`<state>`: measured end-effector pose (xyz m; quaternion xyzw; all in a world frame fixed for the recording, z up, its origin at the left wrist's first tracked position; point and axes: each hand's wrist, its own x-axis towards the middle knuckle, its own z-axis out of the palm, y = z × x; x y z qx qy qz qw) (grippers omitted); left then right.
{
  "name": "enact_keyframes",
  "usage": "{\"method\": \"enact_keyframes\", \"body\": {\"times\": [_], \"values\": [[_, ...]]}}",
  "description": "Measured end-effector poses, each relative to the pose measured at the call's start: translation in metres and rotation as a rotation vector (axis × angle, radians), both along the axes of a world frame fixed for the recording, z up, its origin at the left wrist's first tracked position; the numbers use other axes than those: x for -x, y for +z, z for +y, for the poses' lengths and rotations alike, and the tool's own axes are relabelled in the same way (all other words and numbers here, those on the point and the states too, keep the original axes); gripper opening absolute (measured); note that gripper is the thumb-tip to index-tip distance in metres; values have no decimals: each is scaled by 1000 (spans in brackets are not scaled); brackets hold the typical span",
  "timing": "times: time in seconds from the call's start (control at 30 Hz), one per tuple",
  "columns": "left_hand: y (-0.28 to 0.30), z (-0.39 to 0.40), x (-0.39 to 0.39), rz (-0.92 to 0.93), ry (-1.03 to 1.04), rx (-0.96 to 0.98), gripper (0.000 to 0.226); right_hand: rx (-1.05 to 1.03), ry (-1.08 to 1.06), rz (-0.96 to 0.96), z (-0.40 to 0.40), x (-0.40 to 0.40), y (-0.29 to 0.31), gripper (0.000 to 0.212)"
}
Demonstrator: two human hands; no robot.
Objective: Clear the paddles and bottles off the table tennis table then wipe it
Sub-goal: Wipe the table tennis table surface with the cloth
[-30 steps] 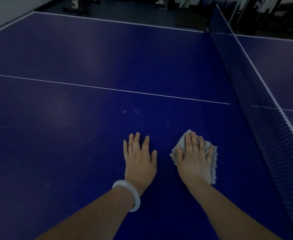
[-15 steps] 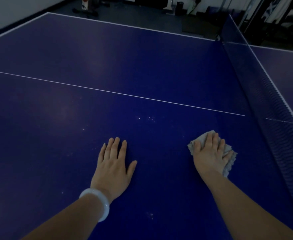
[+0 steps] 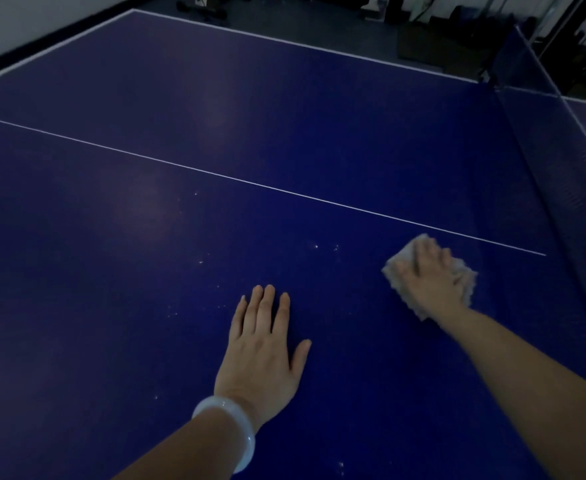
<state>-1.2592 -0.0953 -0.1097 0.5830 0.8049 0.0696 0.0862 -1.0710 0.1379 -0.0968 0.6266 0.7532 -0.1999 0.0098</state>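
Two hands are down on the blue table [image 3: 146,306]. My left hand [image 3: 262,355] lies flat with straight, slightly spread fingers and holds nothing; a pale bangle [image 3: 229,431] circles that wrist. Small white specks dot the surface just ahead of it. Further right, my right hand [image 3: 435,282] presses a grey cloth [image 3: 402,261] flat against the table, fingers extended over it, near the white line [image 3: 215,173]. The net [image 3: 561,161] stands at the far right.
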Motion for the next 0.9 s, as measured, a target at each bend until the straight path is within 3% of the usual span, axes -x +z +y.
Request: {"method": "enact_keyframes", "body": {"times": [0.07,0.13,0.23,0.33,0.47,0.53,0.67,0.73,0.8,0.9], "values": [[-2,0,0,6,-2,-1,74,73,-209,27,24,20,11,70],[-4,0,0,11,-5,-11,73,111,-230,59,34,60,20,72],[-3,1,0,31,-8,-12,72,104,33,67,27,128,18,62],[-3,0,0,35,-8,-27,74,38,331,-36,-6,165,8,65],[-3,0,2,43,-5,-24,75,-75,533,-82,-47,118,1,68],[-5,0,1,37,-4,-32,74,-135,454,-116,-44,68,-5,68],[-4,1,1,30,-1,-23,76,-37,-94,-123,-30,-25,-4,74],[-5,1,0,34,-2,-14,77,-27,-233,-168,-49,-24,-5,76],[-6,1,1,39,-5,-17,78,-67,-106,-162,-83,6,-5,72],[-8,0,2,55,-6,-38,77,-131,303,-112,-132,33,-5,69]]}}
